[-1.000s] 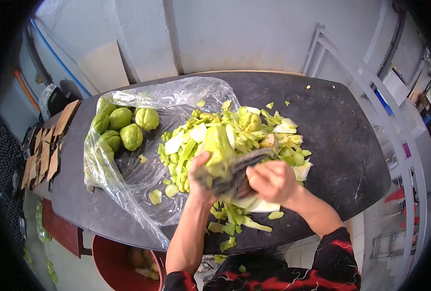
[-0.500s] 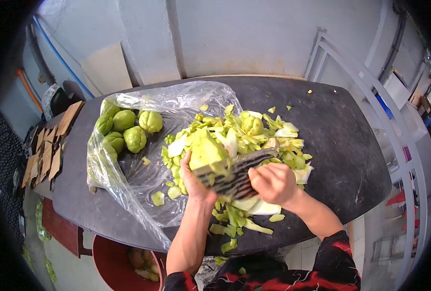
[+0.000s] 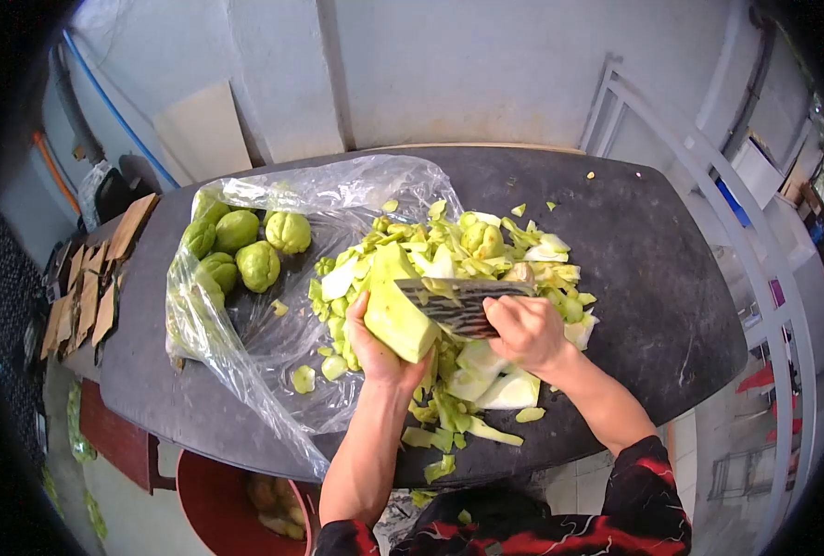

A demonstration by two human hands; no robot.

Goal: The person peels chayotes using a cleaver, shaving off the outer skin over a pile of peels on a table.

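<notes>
**Squash in the left hand, knife in the right**

We see both hands near the middle of the dark table, above a loose heap of peelings. The squash, pale green with smooth, flat-cut faces, is tilted in the left hand over the near left part of the heap. The left thumb lies along its left side and the palm supports it from below; most of the other fingers are hidden behind it, so we cannot tell how they are set.

The right fingers are curled tight together around the knife's handle, which we cannot see inside the fist. The broad, dark-streaked blade points left, its far end against the squash's right side as we look at it; we cannot tell whether the edge bites in.

Just below the blade we find broad white slices among the peelings. To the left, several whole chayotes sit together in an open clear bag, which spreads across the table towards the heap. Below the table's near edge stands a red bucket with pale pieces in it. Beyond the far edge we face a grey wall.
</notes>
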